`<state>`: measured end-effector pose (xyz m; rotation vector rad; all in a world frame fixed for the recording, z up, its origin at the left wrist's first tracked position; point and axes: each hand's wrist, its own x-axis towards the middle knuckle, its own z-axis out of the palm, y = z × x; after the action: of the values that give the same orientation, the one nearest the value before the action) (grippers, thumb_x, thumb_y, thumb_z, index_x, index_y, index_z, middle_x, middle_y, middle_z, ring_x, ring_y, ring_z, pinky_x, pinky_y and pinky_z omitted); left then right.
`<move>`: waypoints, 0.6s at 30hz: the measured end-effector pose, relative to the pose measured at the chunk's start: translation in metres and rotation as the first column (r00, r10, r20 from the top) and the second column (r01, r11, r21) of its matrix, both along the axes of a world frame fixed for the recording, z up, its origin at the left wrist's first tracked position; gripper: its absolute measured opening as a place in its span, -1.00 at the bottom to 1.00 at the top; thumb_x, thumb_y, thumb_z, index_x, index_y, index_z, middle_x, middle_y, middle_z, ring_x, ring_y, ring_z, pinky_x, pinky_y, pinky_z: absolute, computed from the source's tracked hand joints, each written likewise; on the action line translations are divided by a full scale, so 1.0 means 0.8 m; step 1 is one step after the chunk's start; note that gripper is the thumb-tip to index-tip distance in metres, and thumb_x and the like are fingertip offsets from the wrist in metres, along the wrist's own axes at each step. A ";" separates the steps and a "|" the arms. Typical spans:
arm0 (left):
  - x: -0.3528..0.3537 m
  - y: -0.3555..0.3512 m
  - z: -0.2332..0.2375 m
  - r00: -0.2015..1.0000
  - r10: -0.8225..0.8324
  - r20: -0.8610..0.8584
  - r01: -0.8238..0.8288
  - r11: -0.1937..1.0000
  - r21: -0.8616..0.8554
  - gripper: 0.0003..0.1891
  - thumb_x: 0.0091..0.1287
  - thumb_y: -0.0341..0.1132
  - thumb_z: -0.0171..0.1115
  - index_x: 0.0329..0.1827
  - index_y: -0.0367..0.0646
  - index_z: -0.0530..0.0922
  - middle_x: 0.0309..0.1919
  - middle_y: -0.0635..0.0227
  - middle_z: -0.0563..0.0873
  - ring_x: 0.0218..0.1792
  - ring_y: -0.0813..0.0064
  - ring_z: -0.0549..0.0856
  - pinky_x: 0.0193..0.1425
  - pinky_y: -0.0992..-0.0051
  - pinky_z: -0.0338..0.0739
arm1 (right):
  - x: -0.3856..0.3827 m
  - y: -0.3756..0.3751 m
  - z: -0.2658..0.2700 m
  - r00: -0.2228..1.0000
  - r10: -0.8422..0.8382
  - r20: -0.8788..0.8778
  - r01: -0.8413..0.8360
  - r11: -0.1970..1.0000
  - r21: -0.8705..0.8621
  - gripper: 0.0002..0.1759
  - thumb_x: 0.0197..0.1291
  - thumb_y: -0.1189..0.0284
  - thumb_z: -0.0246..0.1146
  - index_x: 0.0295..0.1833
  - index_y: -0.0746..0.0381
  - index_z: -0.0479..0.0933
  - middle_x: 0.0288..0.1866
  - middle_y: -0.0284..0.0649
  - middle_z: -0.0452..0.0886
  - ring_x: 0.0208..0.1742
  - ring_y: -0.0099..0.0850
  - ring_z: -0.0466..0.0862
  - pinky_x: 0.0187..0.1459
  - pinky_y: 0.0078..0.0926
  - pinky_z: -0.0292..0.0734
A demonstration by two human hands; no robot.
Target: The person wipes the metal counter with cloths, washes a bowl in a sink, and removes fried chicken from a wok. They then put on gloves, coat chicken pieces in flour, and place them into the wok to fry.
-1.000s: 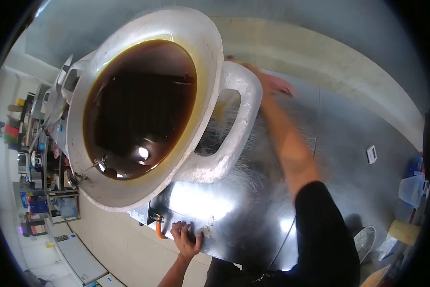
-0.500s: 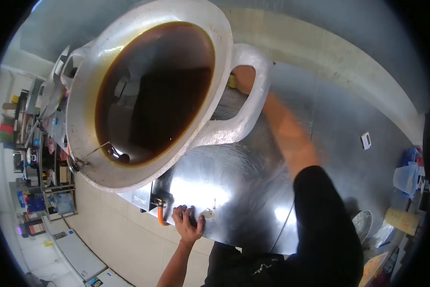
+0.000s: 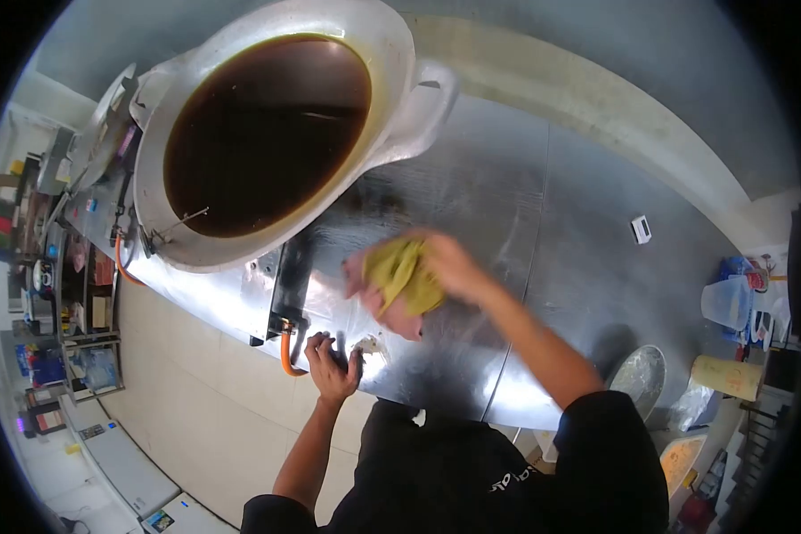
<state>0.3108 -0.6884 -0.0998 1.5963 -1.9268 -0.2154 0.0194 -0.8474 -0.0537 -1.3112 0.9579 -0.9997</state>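
My right hand (image 3: 449, 265) grips a crumpled yellow-and-pink cloth (image 3: 395, 283) against the steel tabletop (image 3: 471, 191); the motion blurs it a little. At the table's front edge, my left hand (image 3: 333, 367) rests with its fingers apart and bent, holding nothing. An orange hose (image 3: 287, 352) hangs just beside that hand. Above and to the left stands a big pale metal wok (image 3: 391, 133) with loop handles, filled with dark brown liquid (image 3: 267, 133). A thin metal probe (image 3: 182, 220) is clipped on the wok's rim.
A small white device (image 3: 641, 230) lies on the right part of the tabletop. Along the right edge are a clear plastic container (image 3: 727, 304), a round strainer-like lid (image 3: 639, 378) and a yellowish roll (image 3: 726, 377). Shelves with goods (image 3: 71, 294) and white freezers (image 3: 120, 458) line the left side.
My right hand has come from behind the wok's handle toward the table's front, bringing the cloth into full view. The camera view has shifted; my left hand stays by the hose.
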 end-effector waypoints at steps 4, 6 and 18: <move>0.002 -0.003 0.000 1.000 -0.019 -0.002 0.019 0.999 -0.027 -0.46 0.12 -0.26 0.39 0.09 -0.35 0.38 0.02 -0.16 0.46 0.04 -0.12 0.49 0.11 0.06 0.41 | -0.133 -0.085 0.022 0.916 -0.221 -0.335 0.249 0.967 0.043 -0.40 0.26 0.30 0.27 0.41 0.11 0.39 0.27 -0.12 0.53 0.07 -0.37 0.62 0.01 -0.48 0.56; 0.004 -0.003 -0.004 1.000 -0.018 -0.014 0.017 0.999 -0.037 -0.46 0.13 -0.27 0.38 0.09 -0.35 0.38 0.01 -0.16 0.47 0.04 -0.12 0.48 0.12 0.06 0.41 | -0.133 -0.091 -0.022 0.830 -0.441 -0.341 0.447 0.892 -0.066 -0.38 0.28 0.20 0.25 0.44 0.09 0.37 0.38 -0.03 0.45 0.28 -0.21 0.55 0.21 -0.31 0.49; 0.022 0.003 -0.036 0.975 -0.031 -0.220 0.009 0.995 -0.101 -0.49 0.06 -0.39 0.33 0.08 -0.33 0.38 0.05 -0.16 0.47 0.09 -0.11 0.52 0.20 0.07 0.43 | -0.019 -0.169 -0.095 0.245 -0.659 -0.712 -0.189 0.687 -0.701 -0.65 0.27 0.36 0.08 0.11 0.18 0.56 0.09 -0.09 0.60 0.12 -0.13 0.57 0.16 -0.19 0.43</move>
<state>0.3282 -0.6861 -0.1282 1.4244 -1.7550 -0.2883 0.0039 -0.9825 -0.1297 -2.6543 1.9270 -0.7170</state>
